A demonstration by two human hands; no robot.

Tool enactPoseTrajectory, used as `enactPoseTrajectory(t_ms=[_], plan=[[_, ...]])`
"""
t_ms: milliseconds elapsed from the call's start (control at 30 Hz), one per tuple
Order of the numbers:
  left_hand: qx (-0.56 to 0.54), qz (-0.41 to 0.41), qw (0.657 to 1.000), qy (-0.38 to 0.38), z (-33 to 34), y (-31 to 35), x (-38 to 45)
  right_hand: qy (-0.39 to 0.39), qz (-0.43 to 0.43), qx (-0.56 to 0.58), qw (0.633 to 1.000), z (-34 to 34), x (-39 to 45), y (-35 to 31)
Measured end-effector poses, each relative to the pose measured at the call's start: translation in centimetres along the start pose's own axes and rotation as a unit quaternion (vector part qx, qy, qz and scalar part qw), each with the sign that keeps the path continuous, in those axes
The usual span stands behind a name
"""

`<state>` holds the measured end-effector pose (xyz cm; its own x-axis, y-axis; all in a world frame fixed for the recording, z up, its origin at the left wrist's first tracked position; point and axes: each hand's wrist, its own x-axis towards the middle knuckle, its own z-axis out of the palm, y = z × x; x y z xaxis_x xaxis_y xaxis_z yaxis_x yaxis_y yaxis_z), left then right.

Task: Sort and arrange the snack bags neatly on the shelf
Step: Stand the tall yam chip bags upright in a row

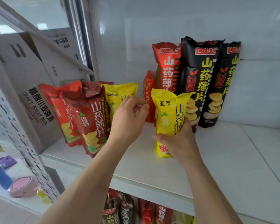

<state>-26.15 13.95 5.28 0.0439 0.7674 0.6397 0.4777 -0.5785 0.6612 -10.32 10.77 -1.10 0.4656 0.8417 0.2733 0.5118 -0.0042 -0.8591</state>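
My right hand (179, 141) grips a yellow snack bag (170, 113) upright near the front of the white shelf (225, 159). My left hand (128, 117) reaches toward a second yellow bag (120, 96) leaning in the left group, its fingers curled at the bag's right edge. That group also holds a dark red bag (90, 120) and an orange-red bag (61, 110). Against the back wall stand a tall red bag (166, 67), two tall black bags (199, 75) (225, 81) and a small red bag (149, 88).
A cardboard beer box (23, 88) stands at the shelf's left end beside a metal frame. More snack bags (136, 210) fill the shelf below. Bare white shelf surface stretches to the right. Small items lie on a low surface at far left (21, 186).
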Motion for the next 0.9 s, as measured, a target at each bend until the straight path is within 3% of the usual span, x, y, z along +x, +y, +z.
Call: enactPoseTrajectory(t_ms=[100, 200, 300, 467, 600, 900], plan=[[-0.020, 0.021, 0.999, -0.031, -2.4, -0.3, 0.8, -0.041, 0.007, 0.002, 0.999, 2.1, -1.3, -0.1], [-0.008, 0.047, 0.997, -0.067, -4.1, -0.1, 2.1, -0.032, 0.009, 0.012, 0.999, 3.5, -2.0, -0.1], [0.061, 0.043, 0.992, -0.106, -5.6, 0.3, 3.7, -0.030, 0.008, 0.015, 0.999, 4.4, -2.0, -0.8], [0.197, 0.072, 0.975, -0.073, -8.8, 1.4, 6.7, -0.041, 0.002, 0.047, 0.998, 5.1, -1.6, -1.0], [0.226, 0.100, 0.960, -0.133, -10.3, 3.3, 12.2, -0.057, -0.015, 0.060, 0.996, 5.3, -1.5, -0.6], [0.317, 0.193, 0.847, -0.382, -5.9, 3.1, 23.1, -0.086, 0.040, 0.085, 0.992, 6.2, -1.9, -1.0]])
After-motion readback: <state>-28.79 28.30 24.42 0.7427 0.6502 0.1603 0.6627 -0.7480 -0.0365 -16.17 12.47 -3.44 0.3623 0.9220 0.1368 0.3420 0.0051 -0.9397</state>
